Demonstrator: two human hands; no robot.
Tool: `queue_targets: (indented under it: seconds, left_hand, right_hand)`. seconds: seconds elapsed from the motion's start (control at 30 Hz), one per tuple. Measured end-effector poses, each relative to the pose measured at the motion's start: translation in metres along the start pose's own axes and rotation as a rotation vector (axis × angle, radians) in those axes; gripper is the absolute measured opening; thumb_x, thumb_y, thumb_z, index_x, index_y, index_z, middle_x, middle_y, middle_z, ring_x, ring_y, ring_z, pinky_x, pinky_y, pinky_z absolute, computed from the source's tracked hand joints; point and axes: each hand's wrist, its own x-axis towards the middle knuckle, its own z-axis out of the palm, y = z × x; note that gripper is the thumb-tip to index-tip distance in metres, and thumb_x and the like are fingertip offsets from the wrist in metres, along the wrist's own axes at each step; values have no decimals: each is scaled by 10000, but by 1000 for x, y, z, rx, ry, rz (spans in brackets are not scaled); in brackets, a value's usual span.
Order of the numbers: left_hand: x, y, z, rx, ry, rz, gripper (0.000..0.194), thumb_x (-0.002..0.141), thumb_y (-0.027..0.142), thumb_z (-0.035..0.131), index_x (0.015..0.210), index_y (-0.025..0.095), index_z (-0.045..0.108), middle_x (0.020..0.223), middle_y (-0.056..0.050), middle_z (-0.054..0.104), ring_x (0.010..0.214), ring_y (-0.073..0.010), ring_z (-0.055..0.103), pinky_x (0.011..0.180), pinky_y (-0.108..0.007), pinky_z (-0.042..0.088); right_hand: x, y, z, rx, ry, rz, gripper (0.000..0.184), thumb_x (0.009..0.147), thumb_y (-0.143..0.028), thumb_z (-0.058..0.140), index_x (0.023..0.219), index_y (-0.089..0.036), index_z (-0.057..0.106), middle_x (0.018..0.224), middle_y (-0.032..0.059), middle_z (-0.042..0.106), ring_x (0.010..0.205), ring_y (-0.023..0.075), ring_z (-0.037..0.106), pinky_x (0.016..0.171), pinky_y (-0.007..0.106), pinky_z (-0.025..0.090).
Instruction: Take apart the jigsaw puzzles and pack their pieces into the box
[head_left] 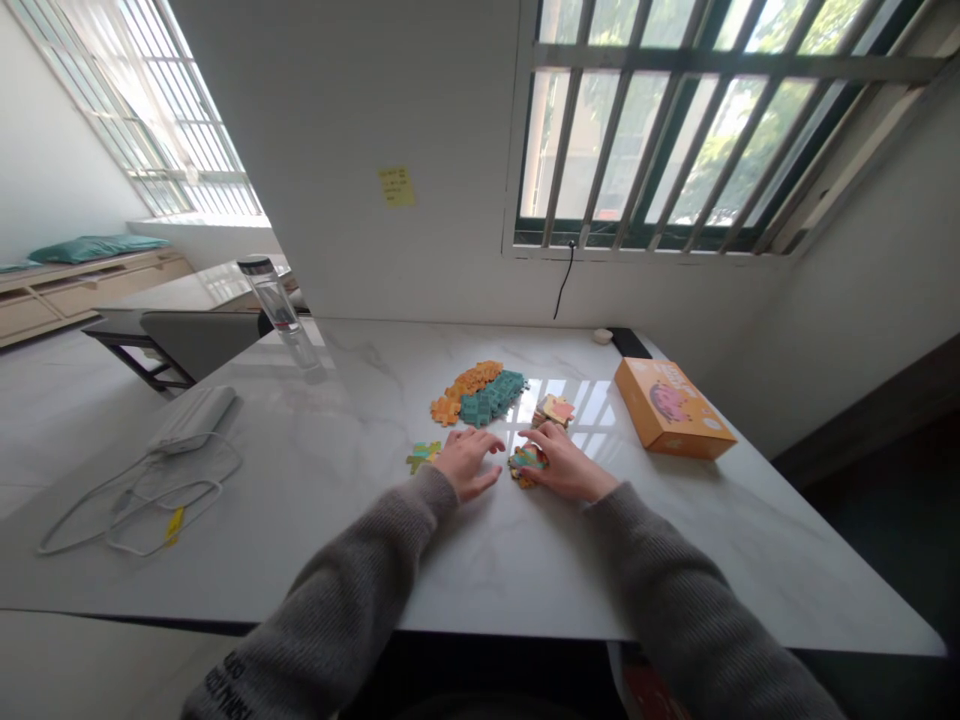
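Note:
My left hand (465,465) lies palm down on the table, holding nothing, with a loose multicoloured jigsaw piece (424,456) just beyond its little-finger side. My right hand (568,464) rests on a small heap of jigsaw pieces (525,465), partly covering it; I cannot tell if the fingers grip them. Farther ahead sit a pile of orange pieces (461,394) and a pile of teal pieces (491,396), touching each other. A small stack of pieces (555,410) lies just above my right fingers. To the right stands an orange puzzle box (673,408).
The white marble table (525,570) ends in a wall at the back. At its left are a clear water bottle (276,310), a white power adapter (192,418) and a looped white cable (142,510). A chair (195,342) stands beyond the left edge.

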Motion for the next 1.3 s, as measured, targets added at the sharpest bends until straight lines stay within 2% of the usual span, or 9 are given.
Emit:
queue_targets:
  seconds: [0.17,0.3,0.43,0.57,0.73,0.87,1.0,1.17,1.3]
  left_hand:
    - [14,14,12,29,13,22,270,811,386,677,1008,217,605,1015,-64,653,993,-270,566,866,-407,379]
    - [6,7,15,18,99,66,212,832,316,641,1011,208,600,990,-68,645,980,-263,570,857,-405,391]
    - [-1,5,9,-64,324,84,127,839,219,586,965,198,588,884,-52,634,880,-228,577,818,-383,417]
    - [-2,8,2,-124,515,136,17,852,199,585,867,203,577,818,-40,613,814,-205,573,788,-364,451]
    - [1,4,4,-183,452,213,121,856,244,647,961,190,619,939,-72,601,868,-199,595,806,-348,519]
    - [3,0,5,-256,487,222,169,915,185,572,1078,192,617,1047,-89,618,938,-182,622,857,-335,543]
    - [2,1,2,-223,573,204,184,900,181,598,1081,202,619,1085,-90,607,1016,-199,612,905,-360,535]
    - [-1,-2,1,-64,507,234,395,784,353,760,1123,215,613,1113,-101,602,1032,-260,579,917,-443,518]
    - [0,-4,3,-58,493,221,372,794,328,745,1126,221,615,1127,-101,596,1049,-255,568,926,-432,514]
  right_hand:
    - [2,1,3,111,33,21,510,810,-340,718,1287,-211,590,1037,91,522,1034,263,526,943,441,467]
    - [4,-6,0,306,64,79,331,911,-324,548,1191,-181,654,915,55,530,791,178,549,766,361,507]
    - [7,-19,-9,623,48,185,327,884,-450,590,993,-160,699,793,27,597,662,136,544,603,278,475]
    - [9,-32,-12,905,227,295,359,794,-514,700,895,-172,650,742,5,640,624,130,592,593,271,501]
    - [10,-47,1,1071,368,355,373,739,-479,769,786,-197,528,676,-26,609,614,154,650,576,279,527]
    - [7,-57,13,1207,317,357,357,718,-390,790,909,-219,542,721,-78,536,616,113,622,670,330,593]
    - [6,-60,18,1250,260,318,351,778,-320,728,1084,-251,570,747,-92,479,631,89,612,790,367,601]
    - [8,-60,16,1264,392,319,324,801,-330,701,1093,-268,574,813,-62,513,775,125,649,883,388,579]
    - [7,-62,16,1289,331,311,331,806,-355,706,1091,-276,557,849,-49,534,824,148,674,882,393,573]
